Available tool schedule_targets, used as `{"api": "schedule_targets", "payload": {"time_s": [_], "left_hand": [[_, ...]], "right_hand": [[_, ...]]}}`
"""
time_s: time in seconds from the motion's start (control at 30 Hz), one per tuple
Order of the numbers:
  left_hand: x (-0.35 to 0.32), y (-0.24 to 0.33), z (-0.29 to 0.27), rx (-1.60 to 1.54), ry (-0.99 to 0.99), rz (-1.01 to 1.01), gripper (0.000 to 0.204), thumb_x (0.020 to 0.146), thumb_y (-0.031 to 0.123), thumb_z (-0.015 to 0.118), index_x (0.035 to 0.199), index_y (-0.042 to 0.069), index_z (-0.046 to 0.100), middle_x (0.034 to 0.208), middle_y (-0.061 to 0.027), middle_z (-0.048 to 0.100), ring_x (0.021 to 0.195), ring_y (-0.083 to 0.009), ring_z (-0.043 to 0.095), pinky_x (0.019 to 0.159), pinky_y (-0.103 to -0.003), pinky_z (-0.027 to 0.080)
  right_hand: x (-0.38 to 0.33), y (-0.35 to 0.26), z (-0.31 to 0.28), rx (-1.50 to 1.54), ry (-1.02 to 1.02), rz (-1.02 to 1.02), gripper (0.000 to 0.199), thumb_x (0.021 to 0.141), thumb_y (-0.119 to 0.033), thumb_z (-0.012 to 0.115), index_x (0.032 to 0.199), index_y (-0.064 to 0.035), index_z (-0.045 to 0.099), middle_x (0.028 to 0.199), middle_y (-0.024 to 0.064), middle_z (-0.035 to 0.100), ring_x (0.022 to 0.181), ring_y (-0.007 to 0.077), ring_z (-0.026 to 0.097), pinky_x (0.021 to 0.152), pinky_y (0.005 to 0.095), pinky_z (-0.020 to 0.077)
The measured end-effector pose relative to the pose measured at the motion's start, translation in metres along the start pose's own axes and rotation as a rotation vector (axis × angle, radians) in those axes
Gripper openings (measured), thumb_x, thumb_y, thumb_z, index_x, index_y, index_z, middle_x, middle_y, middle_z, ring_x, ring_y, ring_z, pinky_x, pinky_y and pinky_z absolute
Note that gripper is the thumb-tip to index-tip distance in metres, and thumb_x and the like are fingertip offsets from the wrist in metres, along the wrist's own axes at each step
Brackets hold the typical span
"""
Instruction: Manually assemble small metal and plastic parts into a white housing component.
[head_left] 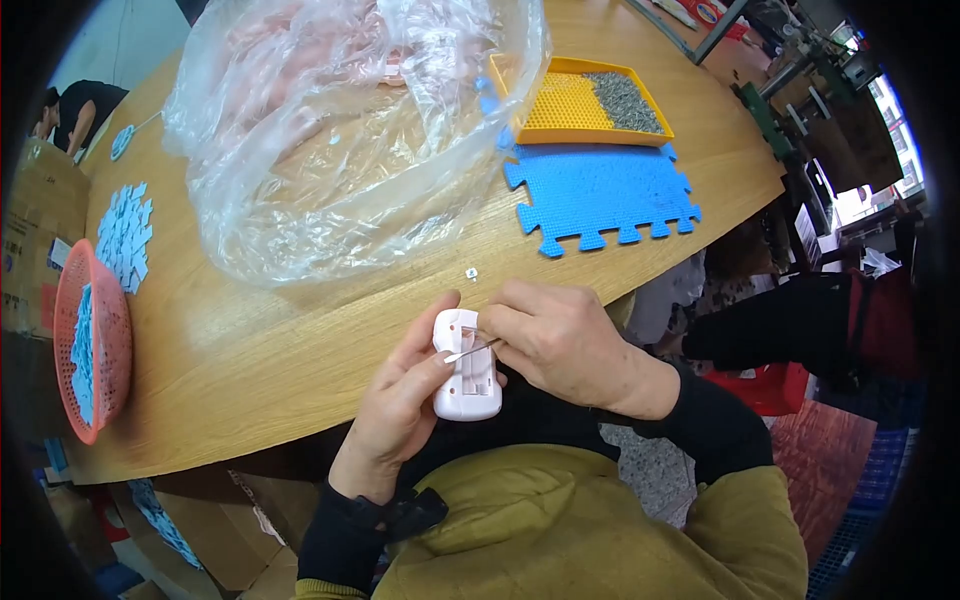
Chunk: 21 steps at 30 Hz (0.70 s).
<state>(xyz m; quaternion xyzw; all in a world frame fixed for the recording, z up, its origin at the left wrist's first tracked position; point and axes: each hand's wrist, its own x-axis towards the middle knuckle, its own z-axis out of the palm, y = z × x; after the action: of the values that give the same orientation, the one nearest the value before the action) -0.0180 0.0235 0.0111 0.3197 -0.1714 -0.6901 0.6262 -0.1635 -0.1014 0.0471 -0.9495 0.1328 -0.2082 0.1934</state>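
My left hand (400, 398) is wrapped round a small white plastic housing (468, 406) with rounded ends, held above the table's near edge. An open recess, like a battery compartment, faces up in its middle, with small holes near the corners. From the right, my right hand (560, 345) pinches a thin metal tool (474, 350) that lies slantwise across the recess. Its light tip is beside my left thumb; my right fingers hide the other end. A tiny white piece with a dark mark (472, 273) lies on the table just beyond the housing.
A large clear plastic bag (330, 215) with pinkish pieces covers the far table (250, 370). Right of it, a yellow tray (590, 138) of small metal parts stands by a blue foam mat (605, 190). Light-blue pieces (125, 235) and a pink basket (118, 350) are left. A person (85, 115) is far left.
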Motion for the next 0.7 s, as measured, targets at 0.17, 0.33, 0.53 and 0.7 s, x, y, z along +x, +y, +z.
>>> {"api": "schedule_targets", "payload": {"time_s": [0.17,0.33,0.53,0.7], "left_hand": [[0.0,0.001,-0.001,0.106,0.002,0.024,0.062,0.092,0.004,0.045,0.148,0.004,0.016,0.122,-0.0172,0.053,0.102,-0.0275,0.06,0.088,-0.039,0.049],[0.001,0.007,-0.006,0.026,-0.067,0.028,0.063,0.092,0.008,0.047,0.149,0.006,0.017,0.123,-0.0151,0.053,0.101,-0.0259,0.06,0.089,-0.038,0.048],[0.001,0.003,-0.011,0.127,-0.073,0.065,0.064,0.092,0.01,0.046,0.149,0.008,0.017,0.125,-0.0161,0.052,0.099,-0.0282,0.061,0.088,-0.039,0.05],[0.0,0.001,-0.014,-0.071,0.0,0.077,0.066,0.093,0.012,0.044,0.15,0.008,0.01,0.127,-0.0204,0.05,0.099,-0.0302,0.061,0.084,-0.041,0.052]], "right_hand": [[0.006,-0.002,-0.002,-0.02,-0.04,-0.019,0.017,0.071,-0.008,0.07,0.081,-0.0059,0.056,0.077,0.0075,0.053,0.066,0.0264,0.058,0.055,0.036,0.0467],[0.01,0.004,-0.002,0.133,-0.003,0.072,0.016,0.076,-0.012,0.066,0.084,-0.0045,0.054,0.078,0.0103,0.052,0.072,0.0279,0.059,0.058,0.0378,0.0478],[0.016,0.012,-0.006,0.375,-0.208,0.304,0.022,0.078,-0.015,0.069,0.084,-0.0006,0.054,0.087,0.0145,0.057,0.076,0.0323,0.059,0.066,0.0372,0.0475],[0.011,0.012,-0.009,0.57,-0.133,0.354,0.02,0.083,-0.013,0.064,0.099,-0.0007,0.061,0.082,0.0136,0.055,0.073,0.0303,0.056,0.063,0.036,0.0449]]}}
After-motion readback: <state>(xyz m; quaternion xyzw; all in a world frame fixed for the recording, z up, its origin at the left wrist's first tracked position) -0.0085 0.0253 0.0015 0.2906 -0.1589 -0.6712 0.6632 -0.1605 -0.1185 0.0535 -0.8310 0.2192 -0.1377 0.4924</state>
